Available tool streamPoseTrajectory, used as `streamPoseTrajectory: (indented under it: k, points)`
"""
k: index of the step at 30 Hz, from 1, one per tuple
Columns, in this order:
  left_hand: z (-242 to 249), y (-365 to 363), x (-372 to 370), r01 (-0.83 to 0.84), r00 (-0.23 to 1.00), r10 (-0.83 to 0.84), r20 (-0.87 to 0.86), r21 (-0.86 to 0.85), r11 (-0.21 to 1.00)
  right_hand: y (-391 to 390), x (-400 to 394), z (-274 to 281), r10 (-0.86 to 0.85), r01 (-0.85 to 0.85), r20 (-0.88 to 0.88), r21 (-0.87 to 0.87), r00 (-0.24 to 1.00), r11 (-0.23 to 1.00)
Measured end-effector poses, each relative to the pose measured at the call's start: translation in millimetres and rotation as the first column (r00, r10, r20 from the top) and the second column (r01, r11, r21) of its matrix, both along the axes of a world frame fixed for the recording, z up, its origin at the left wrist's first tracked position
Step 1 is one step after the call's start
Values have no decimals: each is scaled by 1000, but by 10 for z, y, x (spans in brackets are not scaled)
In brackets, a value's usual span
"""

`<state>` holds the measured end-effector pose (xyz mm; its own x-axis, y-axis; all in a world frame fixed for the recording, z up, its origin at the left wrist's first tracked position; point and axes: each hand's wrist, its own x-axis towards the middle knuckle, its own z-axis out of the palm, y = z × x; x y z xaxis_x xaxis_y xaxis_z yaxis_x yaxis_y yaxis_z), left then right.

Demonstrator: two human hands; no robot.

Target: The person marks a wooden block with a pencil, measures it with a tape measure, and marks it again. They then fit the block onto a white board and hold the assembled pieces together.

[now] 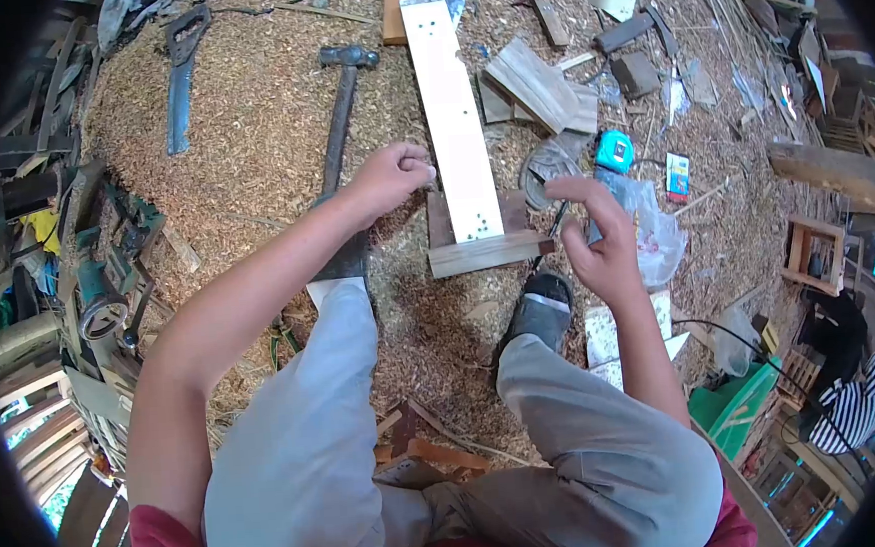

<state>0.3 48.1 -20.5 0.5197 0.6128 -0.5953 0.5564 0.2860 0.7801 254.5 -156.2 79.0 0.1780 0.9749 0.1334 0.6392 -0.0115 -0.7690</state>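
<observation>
A long white board [456,122] with small dark spots lies between my hands, its near end against a wooden block [486,254]. My left hand [394,181] is just left of the board, fingers curled together in a pinch; what they hold, if anything, is too small to make out. To the right of the board, my right hand [603,231] hovers with thumb and forefinger apart, nothing visible between them. Near its fingertips lies a round grey object [542,172]. A hammer [344,104] rests on the sawdust beyond my left forearm.
Sawdust covers the ground. A handsaw [180,89] lies far left; wood offcuts [531,82] and a second hammer [638,31] lie far right. Nearer are a teal tape measure [613,151], a small box [677,177] and a plastic bag [659,235]. Another person's striped clothing [852,411] shows at right.
</observation>
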Motion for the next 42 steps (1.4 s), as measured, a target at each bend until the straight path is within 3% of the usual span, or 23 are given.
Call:
streamPoseTrajectory:
  k: [4, 8, 9, 12, 13, 16, 17, 22, 26, 42]
  points:
    - [28, -41, -91, 108, 994, -108, 29, -25, 994, 72, -99, 65, 116, -116, -18, -15, 993, 993]
    - [-21, -237, -230, 192, 967, -223, 124, 221, 956, 134, -90, 200, 278, -275, 28, -80, 960, 958]
    - [197, -248, -231, 283, 950, -307, 64, 248, 927, 141, -86, 220, 316, -310, 43, -103, 948, 945]
    - [213, -351, -301, 326, 865, -458, 206, 465, 823, 96, -45, 163, 354, -334, 81, -196, 932, 922]
    - [258, -358, -337, 414, 840, -517, 167, 419, 808, 81, -36, 141, 351, -329, 79, -210, 933, 921]
    - [290, -374, -349, 460, 726, -662, 185, 584, 668, 9, 38, 46, 308, -289, 41, -248, 950, 925]
    - [321, -386, -358, 531, 720, -676, 158, 501, 683, -24, 80, -15, 278, -269, 1, -255, 961, 929]
    - [339, -538, -292, 480, 708, -685, 169, 596, 643, -247, 209, -471, 92, -162, -237, -295, 967, 942]
    - [250, -637, -264, 485, 706, -695, 136, 622, 614, -330, 208, -708, 104, -187, -292, -271, 951, 944]
    - [193, -786, -441, 520, 771, -636, -9, 586, 622, -337, 204, -960, 159, -194, -158, -240, 975, 951]
